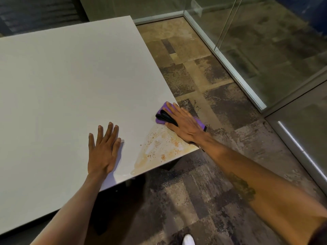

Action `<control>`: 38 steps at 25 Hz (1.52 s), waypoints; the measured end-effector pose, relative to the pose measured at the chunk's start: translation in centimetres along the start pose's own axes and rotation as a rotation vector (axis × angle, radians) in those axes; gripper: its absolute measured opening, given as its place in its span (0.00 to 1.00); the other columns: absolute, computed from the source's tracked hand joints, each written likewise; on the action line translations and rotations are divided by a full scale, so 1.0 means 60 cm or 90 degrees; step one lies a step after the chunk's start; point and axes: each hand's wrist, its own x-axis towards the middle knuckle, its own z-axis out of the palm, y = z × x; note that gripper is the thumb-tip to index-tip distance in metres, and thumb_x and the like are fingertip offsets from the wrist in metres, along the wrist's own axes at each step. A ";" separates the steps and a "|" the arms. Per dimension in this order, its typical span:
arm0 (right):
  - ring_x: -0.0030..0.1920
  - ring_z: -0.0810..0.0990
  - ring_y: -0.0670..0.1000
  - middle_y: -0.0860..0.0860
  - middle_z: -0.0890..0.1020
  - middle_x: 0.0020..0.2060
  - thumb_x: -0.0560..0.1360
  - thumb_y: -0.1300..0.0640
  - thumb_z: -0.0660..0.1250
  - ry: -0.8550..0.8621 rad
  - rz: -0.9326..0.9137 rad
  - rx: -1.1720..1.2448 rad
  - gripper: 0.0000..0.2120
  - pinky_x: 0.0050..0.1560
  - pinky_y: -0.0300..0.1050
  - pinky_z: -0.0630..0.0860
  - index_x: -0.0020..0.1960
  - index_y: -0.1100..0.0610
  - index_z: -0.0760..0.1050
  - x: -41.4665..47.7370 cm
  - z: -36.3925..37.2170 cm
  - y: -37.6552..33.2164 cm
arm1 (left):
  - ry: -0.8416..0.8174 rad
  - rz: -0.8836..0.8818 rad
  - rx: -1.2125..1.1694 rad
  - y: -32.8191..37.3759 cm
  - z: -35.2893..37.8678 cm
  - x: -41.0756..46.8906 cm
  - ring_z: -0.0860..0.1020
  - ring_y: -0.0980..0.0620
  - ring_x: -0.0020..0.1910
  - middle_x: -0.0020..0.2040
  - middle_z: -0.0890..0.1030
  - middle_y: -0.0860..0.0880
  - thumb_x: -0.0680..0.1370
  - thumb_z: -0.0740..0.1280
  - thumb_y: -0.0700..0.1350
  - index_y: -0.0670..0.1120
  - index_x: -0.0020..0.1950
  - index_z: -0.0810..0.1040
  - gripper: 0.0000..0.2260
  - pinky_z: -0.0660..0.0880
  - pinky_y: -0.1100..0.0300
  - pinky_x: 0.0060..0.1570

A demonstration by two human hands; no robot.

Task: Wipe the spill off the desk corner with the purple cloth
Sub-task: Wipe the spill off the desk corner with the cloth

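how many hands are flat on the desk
2. The left hand lies palm down on the bare desk, beside the spill. The right hand presses on the cloth at the right edge.

Head view: looks steeply down, close over desk (62, 82) corner.

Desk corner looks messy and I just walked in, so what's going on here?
A person is wiping the white desk. Their right hand presses a purple cloth flat at the desk's edge, just beyond an orange-speckled spill that is not yet wiped up. Their left hand rests flat, fingers spread, beside the spill.
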 end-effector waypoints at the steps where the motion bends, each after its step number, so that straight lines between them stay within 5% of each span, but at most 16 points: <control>1: 0.84 0.41 0.48 0.47 0.44 0.84 0.86 0.42 0.51 0.005 0.017 0.003 0.32 0.84 0.52 0.43 0.84 0.49 0.42 -0.014 0.007 -0.005 | -0.003 -0.002 0.001 0.000 -0.001 0.001 0.41 0.49 0.83 0.84 0.47 0.56 0.84 0.38 0.59 0.55 0.84 0.49 0.28 0.41 0.42 0.81; 10: 0.84 0.44 0.53 0.51 0.47 0.84 0.85 0.41 0.47 0.223 0.483 0.072 0.31 0.83 0.55 0.45 0.84 0.52 0.46 -0.045 0.098 -0.161 | -0.015 0.003 0.014 0.002 -0.003 -0.006 0.39 0.48 0.83 0.84 0.43 0.55 0.84 0.39 0.59 0.54 0.84 0.45 0.28 0.39 0.41 0.80; 14: 0.84 0.46 0.56 0.52 0.48 0.84 0.86 0.42 0.47 0.232 0.551 0.039 0.31 0.83 0.57 0.46 0.84 0.53 0.48 -0.020 0.102 -0.181 | -0.014 0.002 0.015 0.003 -0.003 -0.003 0.40 0.48 0.83 0.84 0.43 0.55 0.84 0.38 0.59 0.54 0.84 0.45 0.28 0.40 0.41 0.80; 23: 0.84 0.42 0.53 0.51 0.45 0.84 0.86 0.42 0.49 0.152 0.386 0.054 0.32 0.83 0.54 0.42 0.84 0.52 0.44 0.038 0.066 -0.152 | -0.014 0.002 -0.003 0.005 -0.002 -0.005 0.39 0.49 0.83 0.84 0.42 0.56 0.83 0.36 0.60 0.55 0.84 0.44 0.28 0.41 0.41 0.81; 31: 0.84 0.44 0.47 0.48 0.50 0.84 0.85 0.48 0.57 -0.027 -0.003 0.147 0.32 0.83 0.50 0.42 0.84 0.51 0.48 0.062 0.012 -0.094 | 0.018 0.008 0.030 -0.005 0.005 0.001 0.47 0.46 0.84 0.85 0.49 0.52 0.86 0.42 0.53 0.49 0.84 0.49 0.26 0.45 0.40 0.81; 38: 0.84 0.45 0.46 0.47 0.50 0.84 0.85 0.46 0.57 -0.037 -0.044 0.108 0.32 0.83 0.48 0.42 0.84 0.51 0.48 -0.019 0.041 -0.126 | 0.025 0.013 0.019 -0.010 0.008 0.001 0.46 0.46 0.84 0.85 0.48 0.50 0.87 0.45 0.50 0.47 0.84 0.48 0.25 0.45 0.40 0.80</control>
